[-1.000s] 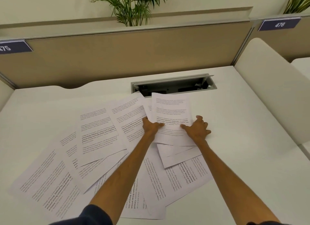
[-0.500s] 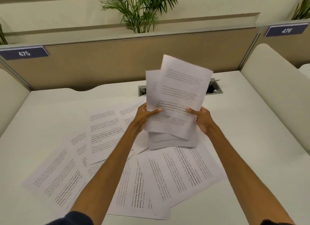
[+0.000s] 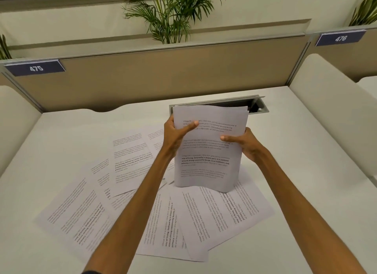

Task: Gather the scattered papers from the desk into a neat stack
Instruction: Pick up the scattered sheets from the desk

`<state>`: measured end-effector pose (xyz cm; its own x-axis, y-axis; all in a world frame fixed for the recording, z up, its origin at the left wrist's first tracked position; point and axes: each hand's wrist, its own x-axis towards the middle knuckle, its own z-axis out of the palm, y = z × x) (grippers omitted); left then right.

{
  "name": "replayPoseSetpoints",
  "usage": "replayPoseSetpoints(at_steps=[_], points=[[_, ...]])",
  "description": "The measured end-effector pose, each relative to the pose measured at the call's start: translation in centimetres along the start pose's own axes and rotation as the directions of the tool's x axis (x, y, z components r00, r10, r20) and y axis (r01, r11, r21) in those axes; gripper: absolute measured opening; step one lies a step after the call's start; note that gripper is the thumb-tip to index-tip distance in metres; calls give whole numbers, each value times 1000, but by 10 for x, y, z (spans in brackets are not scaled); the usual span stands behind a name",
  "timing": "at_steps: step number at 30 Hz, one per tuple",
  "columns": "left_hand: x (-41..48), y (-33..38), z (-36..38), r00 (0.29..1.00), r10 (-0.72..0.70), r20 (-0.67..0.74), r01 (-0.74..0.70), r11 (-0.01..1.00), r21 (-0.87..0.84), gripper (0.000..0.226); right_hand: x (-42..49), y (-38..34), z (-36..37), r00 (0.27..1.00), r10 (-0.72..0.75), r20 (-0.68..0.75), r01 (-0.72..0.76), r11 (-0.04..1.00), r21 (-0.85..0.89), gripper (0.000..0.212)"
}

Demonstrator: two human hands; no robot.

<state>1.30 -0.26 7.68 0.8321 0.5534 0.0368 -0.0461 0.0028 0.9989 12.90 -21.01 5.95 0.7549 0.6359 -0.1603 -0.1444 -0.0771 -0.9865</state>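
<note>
Standing upright on the desk (image 3: 306,151), the bundle (image 3: 208,151) had been squared since a moment earlier, left hand (image 3: 175,134) and right hand (image 3: 244,143) clamping its side edges. Loose sheets (image 3: 126,161) remained ungathered.

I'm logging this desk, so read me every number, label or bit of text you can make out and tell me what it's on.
"475": blue nameplate on the partition, left.
"476": blue nameplate on the partition, right.
"way of living. Defined by a slower pace, it is centered around strong community bonds, local traditions...": bold lines on the held stack, gripped by the left hand and right hand.
Rest of that page, and the loose sheets on the desk: mostly too small or blurred.
</note>
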Motion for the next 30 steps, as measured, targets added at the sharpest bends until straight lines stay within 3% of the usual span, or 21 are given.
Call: replayPoseSetpoints(at_steps=[3, 7, 10, 13, 20, 26, 30], points=[[-2, 5, 1, 999, 39, 7, -39, 999, 6, 46, -4, -3, 0, 997, -37, -64, 41, 997, 60, 32], [4, 9, -4, 998, 53, 24, -53, 999, 11, 43, -3, -9, 0, 987, -104, -120, 116, 989, 90, 29], [-6, -17, -8, 998, -15, 61, 10, 997, 70, 52, -4, 3, 7, 992, -52, -115, 57, 998, 42, 39], [-18, -37, -9, 997, -50, 61, 43, 994, 105, 43, -3, 12, 13, 992, -9, -122, 8, 1000, -9, 42], [-15, -19, -45, 998, -60, -21, 61, 997, 54, 28, 16, -1, 41, 995, 5, -102, -6, 1000, -12, 43], [-30, -41, -118, 968, -175, -180, 185, 982, 41, 37, 28, 15, 81, 984, 74, -163, -88, 993, -83, 30], [-44, -59, -168, 951, -195, -238, 222, 971, 93, 38, 43, 42, 95, 964, 194, -183, -243, 923, -299, 42]])
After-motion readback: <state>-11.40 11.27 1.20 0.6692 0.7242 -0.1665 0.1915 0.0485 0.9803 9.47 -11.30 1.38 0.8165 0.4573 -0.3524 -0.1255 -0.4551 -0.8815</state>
